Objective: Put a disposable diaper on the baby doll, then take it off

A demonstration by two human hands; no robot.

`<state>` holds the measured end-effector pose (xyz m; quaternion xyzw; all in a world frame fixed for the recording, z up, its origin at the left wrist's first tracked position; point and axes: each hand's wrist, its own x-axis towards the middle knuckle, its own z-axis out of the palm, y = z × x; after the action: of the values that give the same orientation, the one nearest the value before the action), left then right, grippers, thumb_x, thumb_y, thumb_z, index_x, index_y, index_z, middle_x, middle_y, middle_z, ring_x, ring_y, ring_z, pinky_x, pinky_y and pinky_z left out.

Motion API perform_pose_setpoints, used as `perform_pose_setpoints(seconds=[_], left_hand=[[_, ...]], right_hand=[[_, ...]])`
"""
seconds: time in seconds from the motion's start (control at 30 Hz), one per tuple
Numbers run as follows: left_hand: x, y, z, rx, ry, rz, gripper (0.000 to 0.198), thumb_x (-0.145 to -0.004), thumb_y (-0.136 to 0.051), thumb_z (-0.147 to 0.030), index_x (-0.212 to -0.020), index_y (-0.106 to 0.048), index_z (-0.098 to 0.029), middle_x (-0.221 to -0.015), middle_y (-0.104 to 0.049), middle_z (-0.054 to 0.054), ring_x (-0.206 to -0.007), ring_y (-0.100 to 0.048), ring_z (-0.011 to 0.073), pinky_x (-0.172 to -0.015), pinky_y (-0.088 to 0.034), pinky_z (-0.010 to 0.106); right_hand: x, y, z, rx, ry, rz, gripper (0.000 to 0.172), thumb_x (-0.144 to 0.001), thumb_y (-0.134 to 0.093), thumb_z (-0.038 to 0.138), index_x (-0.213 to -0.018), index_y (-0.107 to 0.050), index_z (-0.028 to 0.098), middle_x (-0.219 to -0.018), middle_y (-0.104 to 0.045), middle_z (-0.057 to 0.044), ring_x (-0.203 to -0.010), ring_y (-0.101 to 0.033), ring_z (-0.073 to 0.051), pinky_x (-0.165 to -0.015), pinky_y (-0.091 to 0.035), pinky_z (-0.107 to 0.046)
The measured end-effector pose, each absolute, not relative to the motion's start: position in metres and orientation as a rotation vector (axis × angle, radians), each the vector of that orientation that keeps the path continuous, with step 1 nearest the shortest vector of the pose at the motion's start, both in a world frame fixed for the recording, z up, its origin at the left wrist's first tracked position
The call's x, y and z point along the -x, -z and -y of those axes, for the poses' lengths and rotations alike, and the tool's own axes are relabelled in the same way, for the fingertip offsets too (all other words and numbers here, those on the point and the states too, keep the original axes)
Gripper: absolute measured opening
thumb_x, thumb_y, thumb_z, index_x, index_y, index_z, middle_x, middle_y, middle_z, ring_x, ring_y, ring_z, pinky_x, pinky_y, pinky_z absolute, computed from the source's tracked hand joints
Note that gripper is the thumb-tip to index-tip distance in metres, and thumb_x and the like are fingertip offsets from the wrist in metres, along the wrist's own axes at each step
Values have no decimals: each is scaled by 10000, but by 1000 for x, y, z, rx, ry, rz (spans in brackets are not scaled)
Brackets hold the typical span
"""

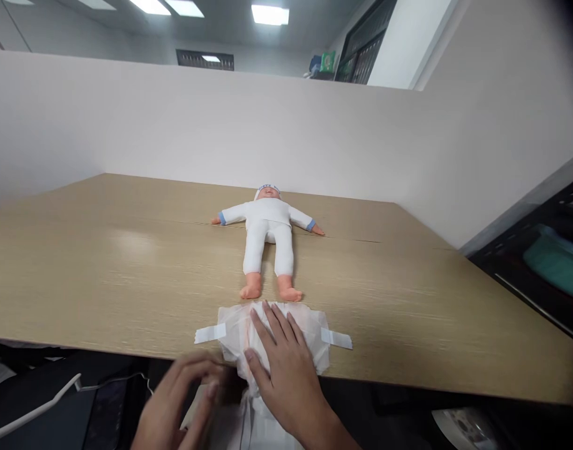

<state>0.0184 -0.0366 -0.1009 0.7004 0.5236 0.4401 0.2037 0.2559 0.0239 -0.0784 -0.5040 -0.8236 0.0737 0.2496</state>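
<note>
A baby doll (268,240) in a white suit lies on its back on the wooden table (103,269), feet toward me. Just in front of its feet a white diaper (314,325) with two tape tabs spreads over the table's near edge. My right hand (286,369) lies flat on the diaper, fingers stretched out. My left hand (178,400) hovers at the table's edge beside the diaper's lower part, fingers loosely curled, holding nothing that I can see.
A white partition wall (174,125) stands behind the table. A dark shelf (539,262) with a green item is on the right. Below the table's near edge lie a white cable and dark objects (80,400).
</note>
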Motion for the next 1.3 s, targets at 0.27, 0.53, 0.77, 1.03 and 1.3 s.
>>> perform_pose_setpoints(seconds=[0.27,0.53,0.77,1.03,1.3], left_hand=[[-21,48,-154,-2499,-1069,-1773,421,-1035,-599,-251,-1449,-580,-182,-1456,-653,195,-1359,-599,386,-1145,-492,554],[-63,13,-204,-3344,-95,-1074,1315,-726,-794,6,-1766,-92,-388,-1878,-32,129,-1702,-212,410,-1274,-378,507],[-87,23,-213,-3363,82,-733,1307,-661,-879,-80,-1740,-211,-391,-1873,-116,100,-1690,-266,399,-1258,-414,495],[-96,25,-229,-3281,-327,-394,354,-890,-649,-160,-1235,-678,-236,-1555,-668,65,-1408,-577,339,-1194,-389,516],[-96,-12,-247,-2859,-517,-359,443,-891,-629,-153,-1315,-661,-275,-1419,-729,61,-1327,-574,334,-1107,-442,495]], right_hand=[[-255,80,-24,1377,-154,2250,643,-1082,-585,394,-1701,-430,319,-1743,-471,-65,-1620,-434,-343,-1303,-414,-646],[-254,79,-23,1444,-94,2289,618,-1099,-551,379,-1699,-438,286,-1766,-438,-41,-1638,-407,-306,-1327,-411,-586],[-255,82,-24,1458,-103,2306,655,-1093,-567,405,-1718,-407,295,-1780,-406,-67,-1632,-416,-330,-1314,-425,-610],[-256,81,-25,1455,-155,2313,680,-1086,-575,390,-1731,-378,297,-1783,-401,-51,-1645,-390,-340,-1310,-428,-630],[-262,63,-55,1515,-427,2448,608,-1153,-430,468,-1740,-342,340,-1831,-272,-13,-1709,-245,-288,-1377,-295,-642]])
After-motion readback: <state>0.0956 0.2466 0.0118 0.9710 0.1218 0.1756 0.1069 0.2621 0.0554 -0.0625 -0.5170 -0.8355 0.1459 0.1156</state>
